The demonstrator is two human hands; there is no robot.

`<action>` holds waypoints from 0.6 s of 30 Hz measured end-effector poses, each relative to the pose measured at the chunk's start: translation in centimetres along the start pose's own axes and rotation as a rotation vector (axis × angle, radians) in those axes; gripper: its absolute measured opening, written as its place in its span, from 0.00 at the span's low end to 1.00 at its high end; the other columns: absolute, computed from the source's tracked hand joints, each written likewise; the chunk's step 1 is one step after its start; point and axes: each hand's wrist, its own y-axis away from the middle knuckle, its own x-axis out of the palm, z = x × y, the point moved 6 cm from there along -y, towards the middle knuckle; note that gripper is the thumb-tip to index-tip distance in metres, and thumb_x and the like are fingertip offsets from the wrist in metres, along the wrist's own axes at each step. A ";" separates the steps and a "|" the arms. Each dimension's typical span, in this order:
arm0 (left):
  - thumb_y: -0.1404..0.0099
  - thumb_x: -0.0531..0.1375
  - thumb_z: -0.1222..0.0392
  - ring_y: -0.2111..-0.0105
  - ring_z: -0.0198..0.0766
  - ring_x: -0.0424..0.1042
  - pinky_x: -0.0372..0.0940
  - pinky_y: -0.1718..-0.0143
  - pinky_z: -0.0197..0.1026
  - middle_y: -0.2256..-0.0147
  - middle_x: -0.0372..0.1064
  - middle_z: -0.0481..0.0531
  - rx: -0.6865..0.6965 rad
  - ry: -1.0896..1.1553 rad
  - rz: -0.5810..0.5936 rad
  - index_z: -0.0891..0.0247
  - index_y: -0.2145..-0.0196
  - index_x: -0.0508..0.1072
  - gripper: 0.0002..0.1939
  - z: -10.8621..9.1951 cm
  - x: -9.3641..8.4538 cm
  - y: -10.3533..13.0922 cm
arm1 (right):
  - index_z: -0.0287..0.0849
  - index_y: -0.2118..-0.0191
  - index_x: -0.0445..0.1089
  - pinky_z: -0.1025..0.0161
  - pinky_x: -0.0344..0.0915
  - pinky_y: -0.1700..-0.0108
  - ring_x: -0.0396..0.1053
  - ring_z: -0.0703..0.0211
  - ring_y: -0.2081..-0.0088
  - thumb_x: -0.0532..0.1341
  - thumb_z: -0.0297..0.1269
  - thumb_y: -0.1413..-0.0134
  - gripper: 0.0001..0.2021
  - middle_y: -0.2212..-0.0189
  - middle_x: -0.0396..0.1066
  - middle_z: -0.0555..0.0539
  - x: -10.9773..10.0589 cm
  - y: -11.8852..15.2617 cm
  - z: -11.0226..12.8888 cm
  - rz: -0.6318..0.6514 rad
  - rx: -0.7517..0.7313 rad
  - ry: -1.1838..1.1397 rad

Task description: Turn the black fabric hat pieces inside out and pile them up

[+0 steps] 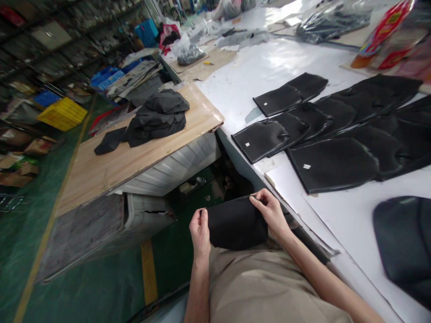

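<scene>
A black fabric piece (237, 224) is stretched between my two hands, in front of my body and beside the white table's edge. My left hand (201, 231) pinches its upper left corner between thumb and fingers. At the upper right corner, the thumb and fingers of my right hand (267, 211) are closed on the same piece. Overlapping black pieces (333, 163), some with small white tags, lie in rows on the white table (259, 67). On the wooden board (114, 168) to the left rests a heap of black fabric (160, 116).
A dark rounded item (404, 242) lies on the white table at the right edge. Plastic-wrapped goods (336, 20) and a red package (387, 31) stand at the back right. A yellow crate (63, 113), blue crates (106, 78) and loaded shelves are at the left.
</scene>
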 end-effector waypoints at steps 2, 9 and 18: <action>0.36 0.58 0.46 0.73 0.31 0.61 0.58 0.69 0.32 0.74 0.61 0.45 -0.002 -0.004 0.012 0.64 0.69 0.69 0.17 0.1 -0.1 0.0 | 0.44 0.72 0.60 0.64 0.56 0.65 0.62 0.59 0.67 0.65 0.43 0.47 0.14 0.71 0.67 0.52 0.0 0.1 0.2 0.002 0.000 0.006; 0.34 0.56 0.46 0.70 0.34 0.66 0.61 0.67 0.33 0.72 0.65 0.47 0.005 -0.069 0.043 0.64 0.67 0.70 0.17 0.2 -0.4 -0.1 | 0.44 0.73 0.60 0.64 0.55 0.67 0.60 0.60 0.69 0.65 0.42 0.47 0.14 0.73 0.65 0.52 0.1 0.4 1.5 0.018 -0.015 0.029; 0.29 0.50 0.54 0.61 0.39 0.71 0.63 0.58 0.38 0.62 0.72 0.53 0.306 -0.511 0.274 0.62 0.60 0.73 0.14 -1.9 -0.1 -0.6 | 0.44 0.72 0.60 0.63 0.58 0.61 0.65 0.59 0.64 0.63 0.39 0.44 0.11 0.70 0.67 0.51 0.3 0.4 2.8 0.088 -0.124 0.111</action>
